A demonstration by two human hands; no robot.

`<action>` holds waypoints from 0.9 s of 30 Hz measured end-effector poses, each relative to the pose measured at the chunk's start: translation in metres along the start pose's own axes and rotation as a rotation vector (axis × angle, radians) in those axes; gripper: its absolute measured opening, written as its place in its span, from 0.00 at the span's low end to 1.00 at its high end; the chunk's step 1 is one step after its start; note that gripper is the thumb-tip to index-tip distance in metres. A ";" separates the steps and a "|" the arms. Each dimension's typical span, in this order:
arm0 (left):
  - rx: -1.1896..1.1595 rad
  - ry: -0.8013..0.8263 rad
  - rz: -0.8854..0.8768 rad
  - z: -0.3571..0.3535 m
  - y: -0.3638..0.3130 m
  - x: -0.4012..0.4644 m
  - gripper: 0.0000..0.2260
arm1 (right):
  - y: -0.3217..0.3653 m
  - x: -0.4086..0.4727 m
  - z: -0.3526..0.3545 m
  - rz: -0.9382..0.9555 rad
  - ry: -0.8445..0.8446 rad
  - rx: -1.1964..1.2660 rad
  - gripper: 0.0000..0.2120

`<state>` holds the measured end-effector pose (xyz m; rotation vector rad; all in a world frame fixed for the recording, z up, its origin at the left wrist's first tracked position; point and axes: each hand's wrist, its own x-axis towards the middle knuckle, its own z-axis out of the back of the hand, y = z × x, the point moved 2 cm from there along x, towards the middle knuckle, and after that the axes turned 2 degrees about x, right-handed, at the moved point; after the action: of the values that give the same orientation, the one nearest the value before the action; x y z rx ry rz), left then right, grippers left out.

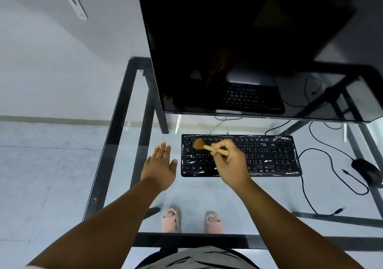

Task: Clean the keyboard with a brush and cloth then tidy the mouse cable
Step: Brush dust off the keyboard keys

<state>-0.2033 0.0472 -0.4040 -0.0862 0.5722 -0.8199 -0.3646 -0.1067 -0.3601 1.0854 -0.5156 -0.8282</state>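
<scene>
Dim, cool, even light, with glare streaks on the keyboard (pixel 240 155), reflections in the dark monitor (pixel 248 51), and wide-angle bending toward the edges.

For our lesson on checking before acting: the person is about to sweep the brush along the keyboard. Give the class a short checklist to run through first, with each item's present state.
1. Brush held firmly: ok, the right hand has a curled grip on its handle.
2. Bristles on the keys: ok, at the upper left of the keyboard.
3. Keyboard steadied: not ok, the left hand is open beside it, not touching.
4. Mouse and its cable out of the sweep: ok, both lie right of the keyboard.
5. Cloth ready: cannot tell, none in view.
6. Dust on the keys: cannot tell, glare hides it.
</scene>
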 end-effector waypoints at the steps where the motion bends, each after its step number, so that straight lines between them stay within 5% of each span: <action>1: -0.010 -0.014 0.008 0.000 -0.002 -0.001 0.27 | -0.002 0.000 0.004 0.007 -0.052 -0.031 0.05; 4: -0.031 -0.106 -0.008 -0.001 -0.010 -0.007 0.27 | -0.001 0.000 0.013 0.009 -0.199 0.035 0.05; 7: -0.013 -0.153 -0.080 -0.003 -0.025 -0.011 0.26 | -0.002 -0.001 0.013 0.006 -0.032 0.032 0.04; 10: 0.005 -0.169 -0.140 -0.003 -0.040 -0.010 0.26 | -0.008 -0.003 0.021 0.015 -0.153 -0.034 0.06; 12: 0.032 -0.162 -0.176 -0.002 -0.049 -0.009 0.26 | -0.007 -0.001 0.026 0.000 -0.205 0.028 0.08; 16: 0.119 -0.116 -0.238 0.000 -0.063 -0.005 0.26 | -0.005 0.001 0.027 0.011 -0.009 -0.017 0.05; 20: 0.135 -0.045 -0.243 -0.004 -0.067 -0.004 0.26 | -0.006 0.000 0.038 0.008 -0.193 -0.032 0.06; 23: 0.124 -0.036 -0.234 -0.006 -0.067 -0.004 0.26 | -0.011 -0.003 0.039 0.004 -0.061 -0.017 0.05; 27: 0.118 -0.063 -0.218 -0.007 -0.069 -0.004 0.36 | -0.020 -0.004 0.051 -0.019 -0.161 -0.083 0.05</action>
<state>-0.2551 0.0041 -0.3887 -0.0666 0.4593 -1.0574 -0.4110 -0.1363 -0.3578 0.9533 -0.6014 -0.9512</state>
